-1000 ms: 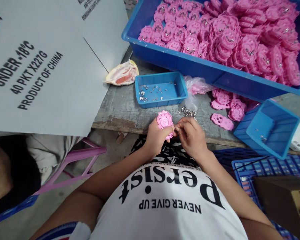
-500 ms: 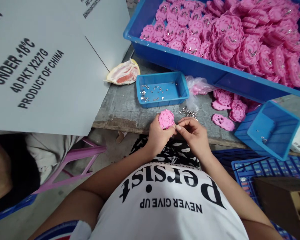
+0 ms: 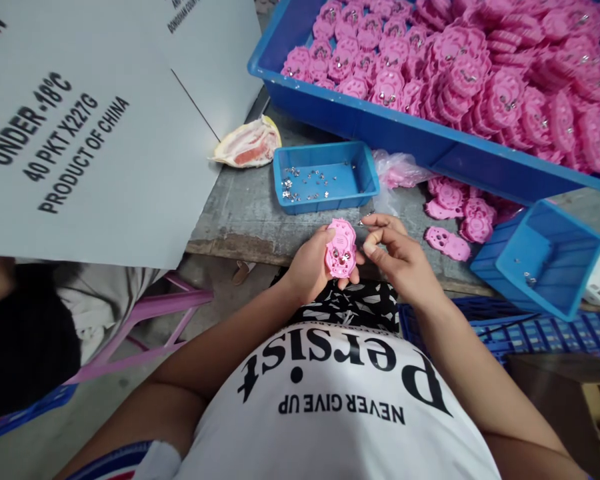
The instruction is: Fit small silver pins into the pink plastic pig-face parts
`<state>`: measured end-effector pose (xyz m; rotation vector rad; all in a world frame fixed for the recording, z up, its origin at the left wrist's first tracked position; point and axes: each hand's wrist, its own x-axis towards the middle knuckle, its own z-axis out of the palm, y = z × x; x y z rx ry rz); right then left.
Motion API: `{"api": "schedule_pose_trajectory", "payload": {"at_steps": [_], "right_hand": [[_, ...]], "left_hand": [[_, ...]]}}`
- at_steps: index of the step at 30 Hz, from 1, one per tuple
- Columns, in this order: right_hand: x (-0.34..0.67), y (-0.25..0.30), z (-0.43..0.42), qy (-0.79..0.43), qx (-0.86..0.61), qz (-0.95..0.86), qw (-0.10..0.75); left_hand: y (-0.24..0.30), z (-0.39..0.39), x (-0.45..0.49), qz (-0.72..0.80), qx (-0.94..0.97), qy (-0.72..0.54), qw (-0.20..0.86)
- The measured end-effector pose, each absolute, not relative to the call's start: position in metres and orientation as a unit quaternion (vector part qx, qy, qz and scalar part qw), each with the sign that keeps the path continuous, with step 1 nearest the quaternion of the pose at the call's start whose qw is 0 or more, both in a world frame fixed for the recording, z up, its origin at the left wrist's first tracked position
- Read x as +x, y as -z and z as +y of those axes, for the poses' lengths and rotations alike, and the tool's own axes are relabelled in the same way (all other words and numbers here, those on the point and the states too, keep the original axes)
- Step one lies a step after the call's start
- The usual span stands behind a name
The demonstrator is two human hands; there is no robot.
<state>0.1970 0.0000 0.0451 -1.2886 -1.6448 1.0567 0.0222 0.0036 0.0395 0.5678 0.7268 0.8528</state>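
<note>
My left hand (image 3: pixel 307 268) is closed around a pink plastic part (image 3: pixel 341 241) with a moulded, scalloped outline. Small shiny metal pieces sit in the lower half of this part. Just to its right, my right hand (image 3: pixel 397 257) has thumb and forefinger pinched together; whatever is between them is too small to make out. Its fingers partly cover a pile of small metal pieces (image 3: pixel 366 219) on the table. Behind my hands, a small blue tray (image 3: pixel 325 204) contains several loose metal pieces.
A large blue bin (image 3: pixel 350 123) heaped with pink parts stands at the back right. Loose pink parts (image 3: pixel 447 243) and a tilted blue box (image 3: pixel 537 260) lie to the right. Left are a fruit wedge (image 3: pixel 250 141), a big printed carton (image 3: pixel 105 147) and another person's dark clothing (image 3: pixel 27 340).
The pink part has turned in my left hand, so its metal-fitted end now shows. My right hand has moved slightly right and apart from it, over the metal pile.
</note>
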Motion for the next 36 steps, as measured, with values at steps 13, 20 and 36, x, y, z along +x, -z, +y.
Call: {"api": "schedule_pose_trajectory", "payload": {"at_steps": [13, 20, 36], "right_hand": [[0.209, -0.055, 0.015, -0.41, -0.443, -0.743, 0.289], [0.212, -0.056, 0.014, -0.41, -0.448, -0.746, 0.272], [0.208, -0.044, 0.002, -0.407, -0.483, -0.693, 0.349]], "left_hand": [[-0.042, -0.001, 0.023, 0.344, 0.331, -0.375, 0.794], [-0.042, -0.003, 0.026, 0.347, 0.35, -0.367, 0.789], [-0.042, -0.005, 0.031, 0.342, 0.301, -0.371, 0.809]]}}
